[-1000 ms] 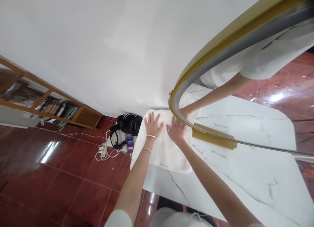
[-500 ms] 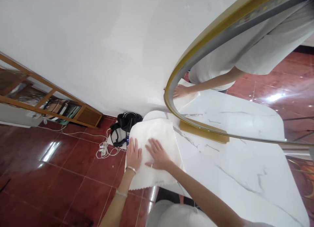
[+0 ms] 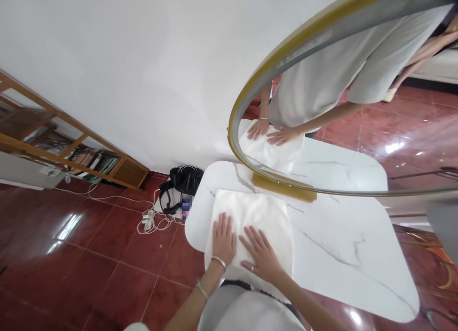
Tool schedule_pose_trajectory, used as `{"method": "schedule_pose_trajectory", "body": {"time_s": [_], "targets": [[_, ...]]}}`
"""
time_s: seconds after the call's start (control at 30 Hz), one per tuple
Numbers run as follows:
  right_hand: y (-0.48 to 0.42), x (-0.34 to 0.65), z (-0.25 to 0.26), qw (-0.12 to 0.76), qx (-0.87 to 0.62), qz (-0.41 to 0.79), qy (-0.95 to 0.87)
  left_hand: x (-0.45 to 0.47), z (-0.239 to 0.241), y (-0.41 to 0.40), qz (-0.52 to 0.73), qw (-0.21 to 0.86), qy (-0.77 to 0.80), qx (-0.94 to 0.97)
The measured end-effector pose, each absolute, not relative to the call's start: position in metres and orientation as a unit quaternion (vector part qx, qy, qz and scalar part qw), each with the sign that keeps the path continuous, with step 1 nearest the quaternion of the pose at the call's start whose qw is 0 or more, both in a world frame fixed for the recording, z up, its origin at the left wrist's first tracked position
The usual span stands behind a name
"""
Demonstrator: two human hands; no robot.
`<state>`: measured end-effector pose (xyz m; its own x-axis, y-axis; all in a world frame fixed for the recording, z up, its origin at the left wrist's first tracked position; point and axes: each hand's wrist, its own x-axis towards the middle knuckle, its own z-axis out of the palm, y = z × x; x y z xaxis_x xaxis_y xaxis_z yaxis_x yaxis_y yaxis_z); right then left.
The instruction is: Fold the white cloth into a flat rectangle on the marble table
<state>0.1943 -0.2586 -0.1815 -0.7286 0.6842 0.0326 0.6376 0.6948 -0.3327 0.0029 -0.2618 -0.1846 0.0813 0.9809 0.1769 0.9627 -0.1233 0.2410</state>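
A white cloth (image 3: 265,212) lies spread on the white marble-patterned table (image 3: 343,240), its near edge hanging over the table's front toward my body. My left hand (image 3: 223,238) rests flat on the cloth's left part, fingers stretched out, with bracelets at the wrist and forearm. To its right, my right hand (image 3: 260,250) also presses flat on the cloth, fingers spread, a ring on one finger. Neither hand grips anything. Both hands and the cloth show again in the round mirror's reflection.
A gold-rimmed round mirror (image 3: 234,116) stands on its gold base (image 3: 282,187) at the table's back. Left of the table, a black bag (image 3: 186,178) and a white power strip with cables (image 3: 148,220) lie on the red tile floor (image 3: 118,240). A wooden shelf (image 3: 129,171) stands against the wall.
The cloth and both hands have moved right and toward my body, uncovering the table's left end. Both hands stay flat on the cloth. My view has also shifted somewhat.
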Motion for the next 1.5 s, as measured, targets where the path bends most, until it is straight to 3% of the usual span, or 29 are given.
{"method": "schedule_pose_trajectory", "body": {"time_s": [0.33, 0.73, 0.97, 1.13, 1.3, 1.5], "targets": [[-0.266, 0.305, -0.186, 0.079, -0.494, 0.034, -0.865, 0.12, -0.192, -0.213, 0.163, 0.064, 0.533, 0.828], [-0.229, 0.202, -0.184, 0.094, -0.405, 0.17, -0.893, 0.003, -0.203, -0.22, 0.197, -0.01, 0.628, 0.753], [-0.225, 0.236, -0.189, 0.117, -0.353, 0.192, -0.908, 0.042, -0.228, -0.232, 0.219, -0.074, 0.669, 0.706], [-0.237, 0.308, -0.197, 0.133, -0.384, 0.144, -0.902, 0.104, -0.229, -0.224, 0.197, 0.043, 0.639, 0.743], [-0.254, 0.361, -0.19, 0.161, -0.41, 0.101, -0.892, 0.151, -0.185, -0.188, 0.197, 0.223, 0.685, 0.665], [-0.266, 0.364, -0.197, 0.187, -0.436, 0.024, -0.88, 0.17, -0.133, -0.131, 0.215, 0.318, 0.667, 0.639]]}}
